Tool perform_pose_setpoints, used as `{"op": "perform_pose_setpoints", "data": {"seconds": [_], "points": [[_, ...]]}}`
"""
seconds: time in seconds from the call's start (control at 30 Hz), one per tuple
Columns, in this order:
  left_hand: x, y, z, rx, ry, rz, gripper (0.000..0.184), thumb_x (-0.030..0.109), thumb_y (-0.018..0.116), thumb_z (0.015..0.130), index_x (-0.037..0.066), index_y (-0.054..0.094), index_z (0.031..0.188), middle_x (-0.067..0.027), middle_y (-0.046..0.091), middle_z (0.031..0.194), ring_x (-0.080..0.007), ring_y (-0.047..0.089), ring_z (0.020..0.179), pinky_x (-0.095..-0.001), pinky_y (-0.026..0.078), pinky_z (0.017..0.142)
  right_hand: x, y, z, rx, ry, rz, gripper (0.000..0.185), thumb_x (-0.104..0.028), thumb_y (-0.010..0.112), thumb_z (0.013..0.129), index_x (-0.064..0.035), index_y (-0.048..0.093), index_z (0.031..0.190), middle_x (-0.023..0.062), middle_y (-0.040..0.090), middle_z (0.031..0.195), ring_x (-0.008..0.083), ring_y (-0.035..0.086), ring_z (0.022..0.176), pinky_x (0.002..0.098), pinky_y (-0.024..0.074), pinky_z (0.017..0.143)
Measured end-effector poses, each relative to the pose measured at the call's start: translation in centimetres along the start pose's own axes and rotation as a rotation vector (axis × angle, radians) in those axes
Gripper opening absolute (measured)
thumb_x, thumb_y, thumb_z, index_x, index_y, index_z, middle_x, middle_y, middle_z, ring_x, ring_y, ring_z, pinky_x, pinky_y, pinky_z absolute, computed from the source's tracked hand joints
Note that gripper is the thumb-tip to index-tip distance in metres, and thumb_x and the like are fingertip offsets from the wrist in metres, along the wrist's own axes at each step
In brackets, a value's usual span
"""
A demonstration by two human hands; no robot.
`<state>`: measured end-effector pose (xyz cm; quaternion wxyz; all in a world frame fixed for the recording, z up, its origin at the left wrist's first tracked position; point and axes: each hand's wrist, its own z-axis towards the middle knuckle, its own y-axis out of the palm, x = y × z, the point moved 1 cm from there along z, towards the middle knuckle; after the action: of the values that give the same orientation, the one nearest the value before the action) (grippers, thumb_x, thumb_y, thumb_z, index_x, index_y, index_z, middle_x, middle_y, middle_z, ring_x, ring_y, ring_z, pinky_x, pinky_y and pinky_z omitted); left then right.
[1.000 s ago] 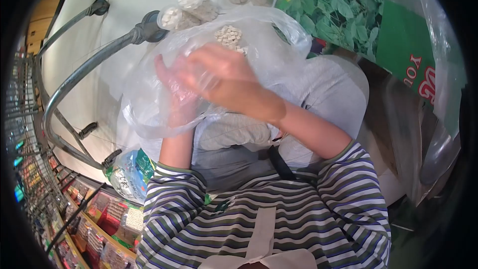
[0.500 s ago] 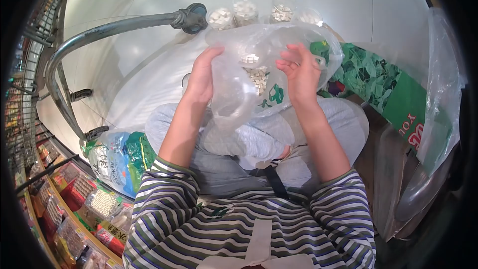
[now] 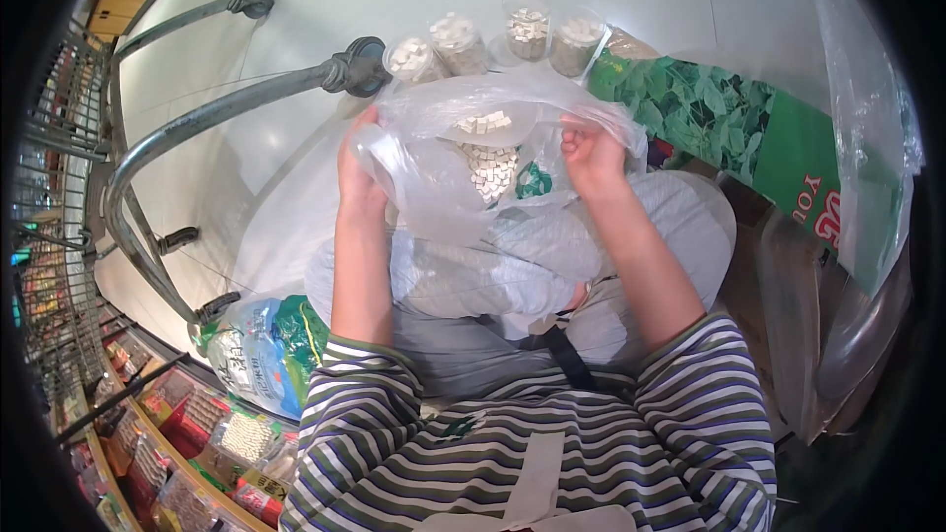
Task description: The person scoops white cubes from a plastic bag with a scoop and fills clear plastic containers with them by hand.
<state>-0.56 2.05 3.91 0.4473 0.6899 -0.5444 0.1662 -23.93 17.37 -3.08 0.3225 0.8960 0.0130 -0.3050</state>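
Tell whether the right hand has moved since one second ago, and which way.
Yes, rightward: in the picture, the right hand, earlier well left of the rightmost clear cup, now sits nearly straight below it.

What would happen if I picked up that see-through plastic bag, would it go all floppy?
Probably, yes: the plastic bag looks thin and wrinkled, so its sides would likely sag. The bottom might hang heavier, since many small white pieces seem to lie inside. Those look loose, so they could slide about if it tips.
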Motion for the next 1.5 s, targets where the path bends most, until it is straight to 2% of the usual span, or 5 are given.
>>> {"op": "perform_pose_setpoints", "data": {"seconds": [0.5, 0.7, 1.17, 1.37, 1.5], "points": [[0.6, -1.9, 2.9, -0.106, 0.081, 0.000, 0.016, 0.023, 0.060, 0.092, 0.007, 0.060, 0.095, -0.0019, 0.058, 0.083, -0.0132, 0.059, 0.075, -0.0268, 0.046, 0.065, 0.1, -3.9, -6.7, -0.195, 0.106, 0.149, 0.030, -0.033, 0.052, 0.097, -0.0055, 0.057, 0.108, 0.0102, 0.066, 0.095, 0.0178, 0.059, 0.078, 0.0259, 0.0469, 0.065], [2.9, -0.4, 1.1, -0.101, 0.304, 0.401, 0.022, 0.020, 0.054, 0.093, 0.005, 0.062, 0.107, -0.0020, 0.061, 0.091, -0.0108, 0.057, 0.088, -0.0247, 0.043, 0.077, -1.8, -1.9, -11.2, -0.240, 0.114, 0.254, 0.034, -0.031, 0.061, 0.091, -0.0002, 0.060, 0.106, 0.0143, 0.067, 0.094, 0.0191, 0.058, 0.075, 0.0260, 0.0490, 0.065], [6.1, 0.6, -3.9, -0.772, 0.680, 0.673, 0.047, 0.024, 0.056, 0.082, -0.001, 0.061, 0.121, -0.0137, 0.057, 0.129, -0.0255, 0.048, 0.126, -0.0394, 0.030, 0.110, -3.4, 0.9, -13.4, -0.059, 0.018, 0.212, 0.056, -0.053, 0.055, 0.091, 0.0020, 0.062, 0.097, 0.0113, 0.064, 0.078, 0.0191, 0.055, 0.060, 0.0254, 0.0470, 0.054], [5.0, 0.9, -4.4, -0.678, 0.812, 0.841, 0.017, 0.006, 0.060, 0.083, 0.001, 0.063, 0.099, -0.0128, 0.060, 0.123, -0.0257, 0.048, 0.126, -0.0393, 0.031, 0.109, -4.1, 1.2, -13.5, -0.042, 0.023, 0.180, 0.060, -0.056, 0.054, 0.091, 0.0028, 0.061, 0.101, 0.0127, 0.064, 0.078, 0.0175, 0.052, 0.058, 0.0248, 0.0457, 0.052], [5.8, 0.1, -3.6, -0.516, 0.670, 0.432, 0.009, 0.004, 0.058, 0.087, 0.002, 0.059, 0.096, -0.0100, 0.064, 0.111, -0.0173, 0.057, 0.108, -0.0330, 0.042, 0.097, -5.2, 0.1, -13.5, -0.182, 0.046, 0.174, 0.065, -0.059, 0.051, 0.091, 0.0037, 0.062, 0.103, 0.0110, 0.063, 0.073, 0.0183, 0.051, 0.056, 0.0249, 0.0431, 0.050]]}}
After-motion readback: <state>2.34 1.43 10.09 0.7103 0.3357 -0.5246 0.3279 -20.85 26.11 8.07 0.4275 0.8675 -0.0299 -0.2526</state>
